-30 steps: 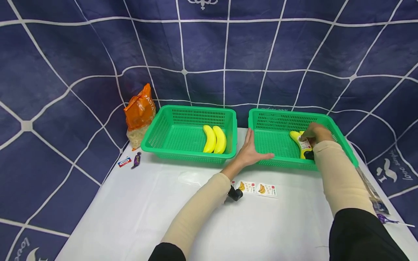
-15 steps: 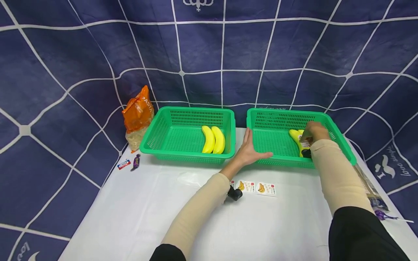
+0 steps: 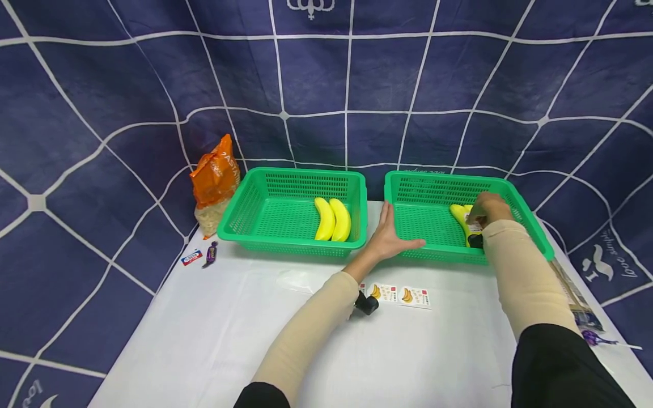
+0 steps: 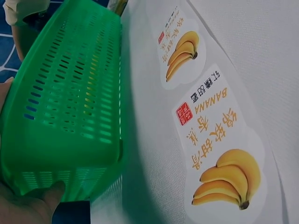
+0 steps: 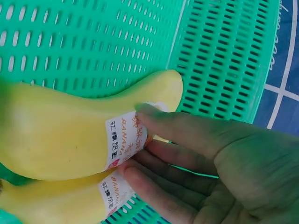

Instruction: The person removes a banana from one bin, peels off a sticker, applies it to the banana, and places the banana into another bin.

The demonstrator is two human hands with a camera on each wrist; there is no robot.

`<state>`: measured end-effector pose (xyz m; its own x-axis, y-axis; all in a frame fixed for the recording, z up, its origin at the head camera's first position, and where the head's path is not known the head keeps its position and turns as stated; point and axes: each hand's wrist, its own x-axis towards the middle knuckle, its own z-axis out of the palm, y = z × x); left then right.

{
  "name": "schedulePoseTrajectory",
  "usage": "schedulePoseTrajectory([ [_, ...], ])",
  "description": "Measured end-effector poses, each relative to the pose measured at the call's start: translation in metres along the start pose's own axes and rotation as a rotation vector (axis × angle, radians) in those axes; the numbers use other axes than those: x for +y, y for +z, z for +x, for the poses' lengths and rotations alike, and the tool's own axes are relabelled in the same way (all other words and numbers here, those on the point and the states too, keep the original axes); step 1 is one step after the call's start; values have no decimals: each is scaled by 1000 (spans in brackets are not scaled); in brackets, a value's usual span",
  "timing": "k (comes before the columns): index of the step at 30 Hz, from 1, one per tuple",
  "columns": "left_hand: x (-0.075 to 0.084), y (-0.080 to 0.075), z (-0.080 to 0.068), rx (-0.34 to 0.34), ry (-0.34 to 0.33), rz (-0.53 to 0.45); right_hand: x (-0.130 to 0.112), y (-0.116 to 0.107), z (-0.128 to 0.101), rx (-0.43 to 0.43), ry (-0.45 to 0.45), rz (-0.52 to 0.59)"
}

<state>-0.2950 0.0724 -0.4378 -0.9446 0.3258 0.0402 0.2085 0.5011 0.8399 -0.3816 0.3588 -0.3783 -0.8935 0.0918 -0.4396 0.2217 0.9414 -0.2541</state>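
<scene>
My left hand (image 3: 388,242) rests against the near left corner of the right green basket (image 3: 433,255), fingers straight along its side and thumb stretched along the front. Inside that basket, my right hand (image 3: 494,208) is at two yellow bananas (image 3: 459,215). In the right wrist view, the right hand (image 5: 210,163) has its thumb on a white banana label (image 5: 125,137) stuck across the upper banana (image 5: 60,130). Its other fingers curl in beside that banana, towards the lower banana (image 5: 56,203), which bears a similar label (image 5: 113,192).
A left green basket (image 3: 291,246) holds two unlabelled bananas (image 3: 340,220). Printed banana stickers (image 3: 414,296) lie on the white table (image 3: 433,357). At the left are an orange pasta bag (image 3: 216,175) and small wrapped sweets (image 3: 211,254). A purple lollipop (image 3: 594,338) lies at the right edge.
The head view has shifted slightly. My right hand stays at the bananas, with only a small movement over the label. My left hand keeps its place on the basket corner.
</scene>
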Motion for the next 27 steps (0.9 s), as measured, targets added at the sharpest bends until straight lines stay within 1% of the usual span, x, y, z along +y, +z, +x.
schedulePoseTrajectory([
  [7,2,0,-2,0,-3,-15,-1,-2,-5,-15,11,30],
  [12,4,-2,-4,8,-5,-24,-2,-11,-7,-13,8,16],
  [15,7,-2,-5,-4,-2,-30,0,-19,-14,-4,-9,17],
  [22,10,-8,-4,-14,-1,-35,-4,-26,-38,65,-84,-3],
  [27,18,-14,-5,-6,-8,-31,-7,-27,-50,110,-92,-4],
])
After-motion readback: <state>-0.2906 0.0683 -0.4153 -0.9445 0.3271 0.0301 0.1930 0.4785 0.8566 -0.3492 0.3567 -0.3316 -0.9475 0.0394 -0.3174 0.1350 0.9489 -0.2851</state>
